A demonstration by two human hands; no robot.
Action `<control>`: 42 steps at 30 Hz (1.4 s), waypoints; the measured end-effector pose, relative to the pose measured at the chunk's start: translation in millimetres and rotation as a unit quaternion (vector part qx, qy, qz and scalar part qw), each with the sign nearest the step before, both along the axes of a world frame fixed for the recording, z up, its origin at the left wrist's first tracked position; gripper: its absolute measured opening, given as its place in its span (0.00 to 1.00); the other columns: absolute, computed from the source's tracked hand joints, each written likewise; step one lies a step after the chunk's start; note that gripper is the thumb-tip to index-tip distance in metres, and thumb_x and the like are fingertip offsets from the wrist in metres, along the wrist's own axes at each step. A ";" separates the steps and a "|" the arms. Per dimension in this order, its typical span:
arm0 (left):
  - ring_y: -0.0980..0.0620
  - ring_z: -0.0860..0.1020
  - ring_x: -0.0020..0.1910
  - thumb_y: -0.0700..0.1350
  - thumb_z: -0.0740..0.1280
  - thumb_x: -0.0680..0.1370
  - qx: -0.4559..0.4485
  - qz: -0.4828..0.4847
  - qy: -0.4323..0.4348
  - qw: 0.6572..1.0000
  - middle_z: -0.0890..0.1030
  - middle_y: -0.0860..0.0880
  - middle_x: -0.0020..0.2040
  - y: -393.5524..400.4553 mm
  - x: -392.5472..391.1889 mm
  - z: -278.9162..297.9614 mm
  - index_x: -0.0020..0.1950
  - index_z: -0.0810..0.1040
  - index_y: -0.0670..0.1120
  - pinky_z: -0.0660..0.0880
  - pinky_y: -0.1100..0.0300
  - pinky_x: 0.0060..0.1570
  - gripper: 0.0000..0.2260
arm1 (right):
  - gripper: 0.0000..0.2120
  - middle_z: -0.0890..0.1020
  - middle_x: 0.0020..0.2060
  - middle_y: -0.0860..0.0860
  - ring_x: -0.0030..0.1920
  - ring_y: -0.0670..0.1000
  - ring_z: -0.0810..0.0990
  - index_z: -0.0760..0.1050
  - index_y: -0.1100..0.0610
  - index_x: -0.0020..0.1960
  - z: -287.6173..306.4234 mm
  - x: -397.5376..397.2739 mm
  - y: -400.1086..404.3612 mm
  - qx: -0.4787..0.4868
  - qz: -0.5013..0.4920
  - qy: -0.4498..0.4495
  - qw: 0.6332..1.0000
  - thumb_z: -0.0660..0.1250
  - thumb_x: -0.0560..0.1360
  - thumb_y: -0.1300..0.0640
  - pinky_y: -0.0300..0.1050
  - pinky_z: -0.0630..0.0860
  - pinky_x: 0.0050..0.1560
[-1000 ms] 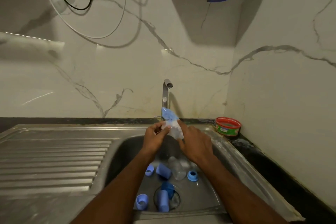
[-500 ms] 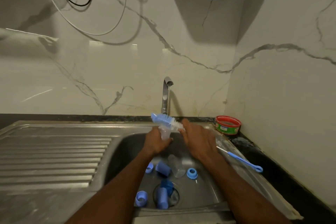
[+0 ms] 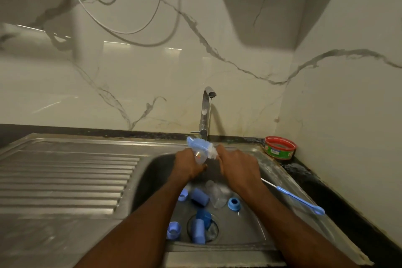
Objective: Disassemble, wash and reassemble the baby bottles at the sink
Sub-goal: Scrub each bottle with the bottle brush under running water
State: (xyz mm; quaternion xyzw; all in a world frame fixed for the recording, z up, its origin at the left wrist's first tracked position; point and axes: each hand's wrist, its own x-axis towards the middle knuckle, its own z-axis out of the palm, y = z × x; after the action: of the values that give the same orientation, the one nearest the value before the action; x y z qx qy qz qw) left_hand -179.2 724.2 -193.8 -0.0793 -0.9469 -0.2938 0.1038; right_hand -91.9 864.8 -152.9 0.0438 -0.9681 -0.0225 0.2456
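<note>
Both hands are raised over the far part of the sink basin [image 3: 152, 172], directly below the tap [image 3: 205, 113]. A thin stream of water falls from the tap spout.

Left hand [image 3: 187, 166]: fingers curled around a clear baby bottle [image 3: 200, 156], which is held with its open end pointing up and away from the person. Most of the bottle body is hidden by the fingers.

Right hand [image 3: 237, 166]: positioned just beside the left hand, to its right. It pinches the bottle brush [image 3: 201, 144] near the base of the brush head; the exact finger placement is blurred. The blue-and-white bristle head lies roughly level across the mouth of the bottle and projects to the left beyond it. The brush's blue handle [image 3: 300, 199] runs under the right wrist and out to the right over the sink rim.

Loose parts lie on the basin floor beneath the forearms, well apart from the hands:
- a second clear bottle [image 3: 215, 194] on its side;
- a blue cap [image 3: 200, 197] beside it;
- a blue screw ring [image 3: 234, 203] to the right of the clear bottle;
- further blue pieces [image 3: 199, 229] at the drain;
- another blue ring [image 3: 174, 229] at the near left.

A steel draining board [image 3: 65, 178] adjoins the basin on the left. A red-rimmed round tin [image 3: 280, 148] stands in the counter corner against the marble wall [image 3: 130, 72].
</note>
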 end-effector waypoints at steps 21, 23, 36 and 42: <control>0.46 0.79 0.60 0.47 0.75 0.76 -0.079 -0.006 -0.009 0.997 0.79 0.43 0.62 4.4 -3.9 12.3 0.68 0.73 0.45 0.76 0.53 0.62 0.23 | 0.12 0.82 0.52 0.52 0.49 0.53 0.82 0.74 0.52 0.65 1.8 -5.3 -15.9 -0.033 -0.066 0.016 0.997 0.60 0.83 0.51 0.45 0.71 0.42; 0.47 0.80 0.54 0.47 0.75 0.74 -0.093 -0.032 0.070 0.993 0.81 0.44 0.57 -0.6 4.3 9.3 0.64 0.75 0.45 0.79 0.53 0.57 0.21 | 0.12 0.83 0.52 0.53 0.50 0.53 0.82 0.74 0.52 0.64 3.6 -6.6 -14.4 -0.046 -0.062 0.020 0.997 0.60 0.83 0.50 0.45 0.70 0.41; 0.52 0.81 0.50 0.47 0.79 0.70 0.155 -0.118 0.126 0.973 0.83 0.50 0.51 4.1 5.4 -3.6 0.60 0.79 0.47 0.78 0.58 0.51 0.20 | 0.20 0.86 0.41 0.56 0.37 0.52 0.83 0.80 0.61 0.57 7.5 -35.3 15.0 -0.433 -0.043 -0.102 0.895 0.55 0.83 0.48 0.49 0.77 0.43; 0.50 0.80 0.47 0.54 0.77 0.73 0.234 0.009 0.122 0.965 0.82 0.48 0.48 1.5 -2.7 -6.2 0.54 0.78 0.45 0.78 0.55 0.48 0.18 | 0.13 0.79 0.31 0.53 0.20 0.46 0.65 0.73 0.57 0.45 12.8 -14.7 4.5 -0.626 0.003 -0.228 0.746 0.55 0.84 0.52 0.35 0.58 0.22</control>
State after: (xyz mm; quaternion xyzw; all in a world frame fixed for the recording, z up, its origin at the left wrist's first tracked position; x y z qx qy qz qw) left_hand -181.9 725.7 -200.0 -0.0793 -0.8327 -0.4942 0.2368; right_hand -106.6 869.3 -140.1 -0.1135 -0.7918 0.6000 -0.0100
